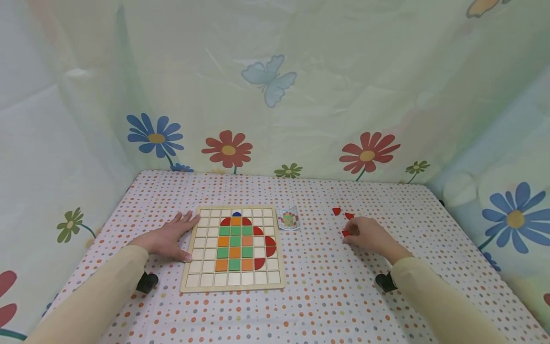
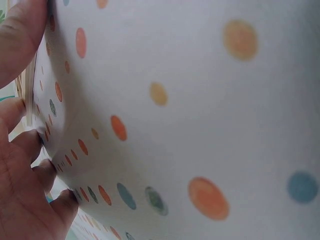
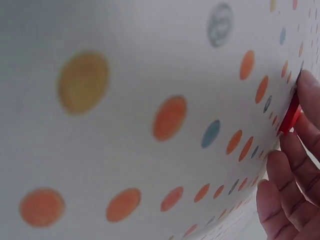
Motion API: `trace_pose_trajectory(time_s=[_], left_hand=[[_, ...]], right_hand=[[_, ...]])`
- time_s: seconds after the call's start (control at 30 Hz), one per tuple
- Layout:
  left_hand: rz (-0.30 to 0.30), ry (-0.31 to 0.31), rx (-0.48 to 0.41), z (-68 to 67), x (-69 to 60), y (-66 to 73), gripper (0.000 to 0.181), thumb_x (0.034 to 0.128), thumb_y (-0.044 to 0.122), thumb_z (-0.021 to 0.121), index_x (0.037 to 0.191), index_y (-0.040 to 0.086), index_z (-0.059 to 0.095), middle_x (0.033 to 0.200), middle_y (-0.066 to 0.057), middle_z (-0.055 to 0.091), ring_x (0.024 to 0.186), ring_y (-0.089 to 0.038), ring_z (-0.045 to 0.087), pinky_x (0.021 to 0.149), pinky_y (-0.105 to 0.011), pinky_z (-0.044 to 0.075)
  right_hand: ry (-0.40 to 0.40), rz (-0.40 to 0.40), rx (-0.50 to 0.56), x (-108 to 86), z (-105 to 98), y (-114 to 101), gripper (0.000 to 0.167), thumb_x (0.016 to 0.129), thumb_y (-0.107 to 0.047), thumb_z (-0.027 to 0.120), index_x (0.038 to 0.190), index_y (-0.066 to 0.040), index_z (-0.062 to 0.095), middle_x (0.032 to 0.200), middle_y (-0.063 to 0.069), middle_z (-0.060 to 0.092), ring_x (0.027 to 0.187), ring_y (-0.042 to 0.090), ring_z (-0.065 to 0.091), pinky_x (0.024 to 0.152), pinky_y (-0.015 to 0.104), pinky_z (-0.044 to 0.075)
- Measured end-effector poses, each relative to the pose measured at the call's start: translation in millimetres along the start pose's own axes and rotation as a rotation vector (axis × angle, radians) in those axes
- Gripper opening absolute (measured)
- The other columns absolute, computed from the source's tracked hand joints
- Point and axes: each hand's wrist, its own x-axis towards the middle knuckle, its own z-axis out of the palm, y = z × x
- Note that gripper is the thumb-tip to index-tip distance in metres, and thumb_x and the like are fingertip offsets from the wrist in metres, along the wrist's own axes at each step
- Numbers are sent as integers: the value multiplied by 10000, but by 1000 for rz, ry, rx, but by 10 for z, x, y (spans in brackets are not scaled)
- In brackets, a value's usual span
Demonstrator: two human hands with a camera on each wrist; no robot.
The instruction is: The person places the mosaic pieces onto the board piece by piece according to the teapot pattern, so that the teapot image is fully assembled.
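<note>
A square wooden grid board (image 1: 189,282) lies on the table with orange, green and red tiles and one blue tile set in its squares. My left hand (image 1: 168,237) rests flat with fingers spread, its fingertips and thumb at the board's left edge. In the left wrist view, these fingers (image 2: 37,175) touch the cloth beside the board's rim. Off to the right, my right hand (image 1: 368,237) pinches a red tile (image 3: 291,116) between thumb and fingers, low at the tabletop. That tile's shape is partly hidden. Two loose red tiles (image 1: 336,211) with a curved edge lie just beyond this hand.
A small picture card (image 1: 288,219) with a similar coloured pattern lies against the board's right side. Dotted cloth (image 1: 318,296) covers the table. Behind and at both sides hangs a curtain (image 1: 318,110) printed with flowers and a butterfly.
</note>
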Motion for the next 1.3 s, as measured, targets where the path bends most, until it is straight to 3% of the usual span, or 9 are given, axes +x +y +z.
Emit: trace_pose_trajectory(time_s=[0.2, 0.47, 0.77, 0.97, 1.3], left_hand=[[0, 0, -4, 7, 1, -14, 1130, 759, 290, 895, 1624, 31, 214, 1686, -299, 72, 1541, -556, 4, 1197, -755, 105], [-8, 2, -7, 12, -8, -6, 1131, 755, 281, 898, 1625, 38, 217, 1688, -293, 75, 1543, -552, 3, 1192, -761, 117], [-1, 4, -2, 14, -16, -22, 1132, 758, 289, 897, 1623, 28, 215, 1684, -303, 75, 1538, -560, 8, 1190, -763, 115], [-4, 2, -3, 16, -23, -15, 1135, 758, 294, 896, 1624, 29, 212, 1684, -303, 74, 1540, -557, 6, 1193, -760, 111], [-28, 8, 2, 6, -8, 28, 1135, 761, 288, 898, 1629, 48, 208, 1691, -287, 76, 1548, -542, 1, 1195, -756, 120]], right_hand=[[-4, -61, -2, 25, 13, -34, 176, 881, -82, 788, 1036, -50, 711, 993, 78, 714, 906, 225, 630, 868, 472, 562], [-34, -99, 13, 44, -2, -78, 217, 884, -5, 761, 1095, -47, 738, 1061, 89, 722, 968, 245, 646, 881, 474, 576], [-5, -28, 6, 30, -1, -61, 236, 878, -103, 799, 1087, -25, 722, 1042, 116, 696, 955, 272, 622, 874, 485, 559], [-16, -61, 10, 30, 17, -105, 226, 868, -87, 804, 1080, -41, 738, 1051, 98, 712, 998, 281, 619, 937, 516, 546], [-20, -149, 8, 31, -22, -416, 225, 877, -125, 806, 1078, -54, 733, 1001, 53, 690, 915, 208, 603, 823, 416, 551]])
